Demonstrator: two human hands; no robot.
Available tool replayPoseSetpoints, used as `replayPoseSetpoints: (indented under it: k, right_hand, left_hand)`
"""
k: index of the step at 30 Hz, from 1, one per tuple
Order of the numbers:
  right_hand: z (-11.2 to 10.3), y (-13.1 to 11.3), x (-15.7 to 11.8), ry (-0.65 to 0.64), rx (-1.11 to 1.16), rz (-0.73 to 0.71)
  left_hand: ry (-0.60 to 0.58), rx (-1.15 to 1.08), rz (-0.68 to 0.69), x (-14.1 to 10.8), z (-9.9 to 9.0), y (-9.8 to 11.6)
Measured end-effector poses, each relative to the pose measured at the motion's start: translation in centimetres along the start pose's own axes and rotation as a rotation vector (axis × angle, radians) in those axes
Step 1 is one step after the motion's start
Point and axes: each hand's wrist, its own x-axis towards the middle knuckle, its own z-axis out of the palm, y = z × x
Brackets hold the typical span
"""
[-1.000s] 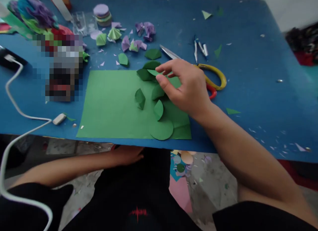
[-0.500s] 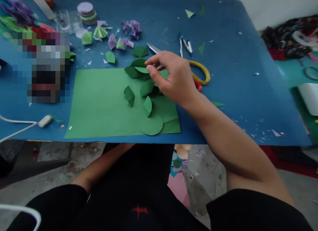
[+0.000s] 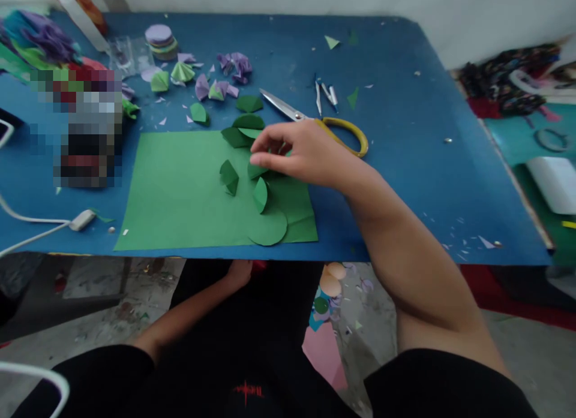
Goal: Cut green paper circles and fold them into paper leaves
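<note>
My right hand (image 3: 303,151) hovers over the right part of a green paper sheet (image 3: 180,190), fingers curved, with a gap between thumb and forefinger and nothing visible between them. Just under its fingertips is a folded dark green paper piece (image 3: 257,169), partly covered by the hand. Around it lie more folded green paper circles (image 3: 261,196), another folded piece (image 3: 229,178) and a flat green paper circle (image 3: 269,227). My left hand (image 3: 240,273) is low, at the table's front edge, beside something red; its fingers are hidden.
Scissors (image 3: 283,106) with yellow handles lie behind my right wrist. A drawing compass (image 3: 326,94), purple crumpled paper (image 3: 236,67), a stack of paper circles (image 3: 161,41) and paper scraps are on the blue table (image 3: 405,184). A white cable (image 3: 45,229) is at left.
My right hand has come lower and nearer to me over the folded pieces, its thumb now apart from the forefinger. My left hand has come more into view below the table edge.
</note>
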Motion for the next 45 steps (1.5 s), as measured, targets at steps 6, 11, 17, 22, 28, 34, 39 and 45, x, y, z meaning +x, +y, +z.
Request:
replayPoseSetpoints:
  k: [6, 11, 17, 22, 28, 34, 39, 45]
  right_hand:
    - [-2.1, -1.6, -1.3, -0.406, 0.065, 0.008]
    - [-1.8, -2.3, -1.6, -0.467, -0.047, 0.002]
    - [0.4, -1.6, -0.8, 0.015, -0.263, 0.012]
    - [0.7, -2.3, -1.1, 0.345, -0.147, -0.078]
    - [0.2, -2.7, -1.4, 0.402, 0.053, -0.095]
    - [0.2, -3.0, -1.3, -0.15, 0.671, 0.127]
    - [1.8, -2.9, -1.1, 0.015, 0.781, 0.296]
    - [2.1, -2.7, -1.2, 0.131, 0.767, 0.324]
  left_hand:
    - [-0.15, 0.212, 0.208, -3.4, -2.5, 3.9]
    - [0.198, 0.514, 0.901, -9.2, -7.1, 12.0]
    - [0.673, 0.823, 0.52, -9.1, -10.2, 15.6]
    - [0.63, 0.875, 0.553, -8.3, -10.1, 15.9]
    - [0.545, 1.0, 0.679, -8.9, -11.5, 15.7]
    - [0.892, 0.838, 0.684, -9.6, -17.6, 16.9]
    - [0.971, 0.617, 0.836, -8.1, -21.7, 17.3]
    - [0.836, 0.286, 1.003, -6.0, -21.2, 15.5]
